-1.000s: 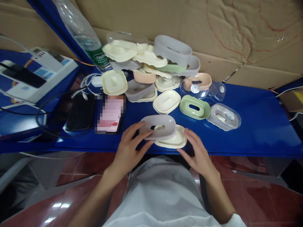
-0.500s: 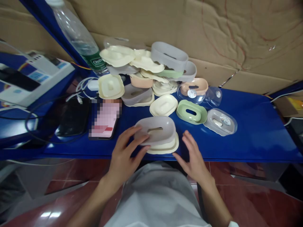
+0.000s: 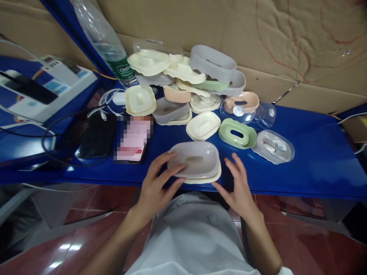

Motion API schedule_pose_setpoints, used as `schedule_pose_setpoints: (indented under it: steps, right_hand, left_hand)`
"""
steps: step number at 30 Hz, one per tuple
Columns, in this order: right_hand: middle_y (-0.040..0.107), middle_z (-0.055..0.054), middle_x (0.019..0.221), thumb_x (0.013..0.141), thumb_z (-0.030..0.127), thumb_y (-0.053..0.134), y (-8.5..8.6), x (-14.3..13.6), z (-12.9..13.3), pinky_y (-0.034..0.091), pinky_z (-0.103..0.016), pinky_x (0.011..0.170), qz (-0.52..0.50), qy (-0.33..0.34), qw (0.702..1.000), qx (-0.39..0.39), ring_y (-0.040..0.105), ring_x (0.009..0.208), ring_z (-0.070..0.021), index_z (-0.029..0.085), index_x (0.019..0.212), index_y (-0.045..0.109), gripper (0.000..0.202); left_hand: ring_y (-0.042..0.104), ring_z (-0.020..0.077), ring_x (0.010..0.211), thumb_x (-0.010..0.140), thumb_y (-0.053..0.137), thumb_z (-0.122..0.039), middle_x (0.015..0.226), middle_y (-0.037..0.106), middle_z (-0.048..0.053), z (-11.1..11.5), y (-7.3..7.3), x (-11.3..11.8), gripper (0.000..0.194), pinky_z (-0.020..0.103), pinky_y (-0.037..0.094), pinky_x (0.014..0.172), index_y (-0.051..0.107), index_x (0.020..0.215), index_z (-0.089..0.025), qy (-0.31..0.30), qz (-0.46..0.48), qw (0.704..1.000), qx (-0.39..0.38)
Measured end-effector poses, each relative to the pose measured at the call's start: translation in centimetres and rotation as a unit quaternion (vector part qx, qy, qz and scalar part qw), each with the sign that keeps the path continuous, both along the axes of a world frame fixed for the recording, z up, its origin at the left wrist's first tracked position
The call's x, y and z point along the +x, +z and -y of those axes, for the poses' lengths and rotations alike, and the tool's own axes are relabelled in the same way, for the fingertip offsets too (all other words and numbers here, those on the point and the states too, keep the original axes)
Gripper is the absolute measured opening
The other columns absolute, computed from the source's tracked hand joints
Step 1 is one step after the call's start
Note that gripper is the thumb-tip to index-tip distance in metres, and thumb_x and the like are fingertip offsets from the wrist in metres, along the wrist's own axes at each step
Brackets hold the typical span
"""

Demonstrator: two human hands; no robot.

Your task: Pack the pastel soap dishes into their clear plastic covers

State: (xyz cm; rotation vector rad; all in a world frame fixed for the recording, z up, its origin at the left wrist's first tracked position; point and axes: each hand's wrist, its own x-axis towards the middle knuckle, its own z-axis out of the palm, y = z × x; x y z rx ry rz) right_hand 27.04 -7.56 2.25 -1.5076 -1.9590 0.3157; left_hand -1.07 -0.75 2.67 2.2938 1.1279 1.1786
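A grey oval soap dish [image 3: 204, 158] with a slot in its floor lies over a cream wavy-edged base [image 3: 210, 180], whose rim peeks out at the front and right. My left hand [image 3: 160, 183] grips the dish by its left side, fingertips over the rim and inside, thumb low at the front. Right of the dish, my right hand [image 3: 236, 185] is open, fingers spread, its thumb close to the base's front right corner. Just behind are a cream oval piece [image 3: 203, 125], a green soap dish [image 3: 237, 133] and a clear-lidded grey one [image 3: 274, 146].
Stacked cream, grey and peach dish parts [image 3: 172, 72] lean near the cardboard [image 3: 177, 19]. To the left are a phone [image 3: 133, 139], a black box-like item [image 3: 96, 135], cables, a water bottle [image 3: 106, 46] and a power strip [image 3: 59, 89]. The blue table's [image 3: 309, 164] front edge is close.
The grey dish has come down onto the cream base, covering more of it. My left hand stays on it; my right hand remains spread beside it. The view has shifted slightly.
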Motion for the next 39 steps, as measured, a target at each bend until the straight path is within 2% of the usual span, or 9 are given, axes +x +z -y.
schedule_pose_setpoints:
  steps: [2,4,8,14,21,24,28,32,39]
  right_hand:
    - [0.008,-0.011,0.181,0.101,0.029,0.071,-0.1,0.0,0.1,0.051,-0.059,0.120,0.006,-0.002,1.000,0.007,0.043,0.157,-0.0367,0.041,0.172,0.014,0.092]
    - [0.003,-0.006,0.182,0.102,0.025,0.068,0.0,0.2,0.1,0.049,-0.060,0.122,0.032,0.018,0.999,-0.006,0.036,0.160,-0.0375,0.045,0.171,0.021,0.085]
    - [0.019,-0.005,0.180,0.103,0.021,0.063,0.6,0.4,-0.2,0.045,-0.057,0.126,0.049,0.041,0.998,-0.028,0.031,0.163,-0.0344,0.042,0.167,0.036,0.073]
    - [0.031,-0.009,0.177,0.103,0.033,0.066,1.1,0.3,-0.5,0.044,-0.055,0.127,0.048,0.043,0.995,-0.075,0.037,0.161,-0.0323,0.036,0.169,0.032,0.074]
    - [0.024,-0.006,0.179,0.106,0.028,0.061,0.5,0.1,-0.4,0.043,-0.058,0.127,0.052,0.043,0.996,-0.057,0.036,0.161,-0.0342,0.039,0.161,0.047,0.058]
    - [0.026,-0.007,0.178,0.106,0.029,0.061,0.9,0.4,-0.4,0.043,-0.056,0.127,0.048,0.053,0.996,-0.057,0.036,0.161,-0.0328,0.038,0.163,0.043,0.060]
    - [0.043,-0.010,0.170,0.108,0.029,0.058,1.6,1.9,-1.7,0.043,-0.056,0.126,0.061,-0.010,0.998,-0.007,0.042,0.158,-0.0308,0.035,0.168,0.035,0.065]
    - [0.047,-0.015,0.168,0.108,0.035,0.058,1.1,3.5,-4.1,0.032,-0.066,0.127,0.144,-0.112,0.982,0.043,0.040,0.158,-0.0366,0.029,0.169,0.031,0.067]
    - [0.069,-0.011,0.145,0.108,0.032,0.059,-0.2,4.2,-5.0,0.041,-0.053,0.117,0.160,-0.124,0.977,0.069,0.061,0.136,-0.0299,0.025,0.144,0.062,0.038]
  left_hand:
    - [0.058,0.0326,0.142,0.098,0.073,-0.019,0.147,0.062,0.013,0.1,-0.1,0.2,0.034,0.053,0.052,0.116,0.067,0.131,-0.025,-0.036,-0.024,0.999,0.016]
    - [0.058,0.0335,0.141,0.096,0.076,-0.021,0.145,0.064,0.014,0.3,-0.2,0.4,0.036,0.054,0.053,0.114,0.067,0.130,-0.026,-0.056,-0.056,0.996,0.029]
    - [0.060,0.0353,0.139,0.092,0.082,-0.026,0.143,0.067,0.015,0.4,-0.6,0.5,0.040,0.053,0.054,0.109,0.069,0.130,-0.027,-0.057,-0.106,0.991,0.056]
    - [0.063,0.0331,0.132,0.092,0.082,-0.027,0.139,0.070,0.013,0.4,-1.0,0.5,0.042,0.050,0.054,0.108,0.069,0.132,-0.027,-0.043,-0.123,0.990,0.062]
    - [0.062,0.0343,0.128,0.094,0.080,-0.028,0.137,0.070,0.014,0.2,-0.8,0.8,0.033,0.051,0.055,0.103,0.071,0.126,-0.024,-0.044,-0.143,0.987,0.065]
    - [0.061,0.0346,0.129,0.095,0.079,-0.027,0.138,0.069,0.014,0.2,-0.8,0.8,0.033,0.052,0.056,0.103,0.070,0.127,-0.025,-0.045,-0.141,0.987,0.057]
    - [0.060,0.0333,0.133,0.095,0.077,-0.021,0.140,0.066,0.014,0.2,-0.7,0.9,0.035,0.053,0.055,0.109,0.067,0.128,-0.024,-0.045,-0.113,0.992,0.037]
    - [0.050,0.0352,0.149,0.094,0.074,-0.015,0.156,0.051,0.018,0.1,-0.4,0.7,0.037,0.056,0.049,0.121,0.064,0.129,-0.021,-0.043,-0.061,0.997,-0.005]
    - [0.044,0.0339,0.156,0.098,0.074,-0.022,0.168,0.039,0.017,0.0,-0.3,0.1,0.033,0.052,0.049,0.124,0.062,0.129,-0.023,-0.068,-0.059,0.994,-0.060]
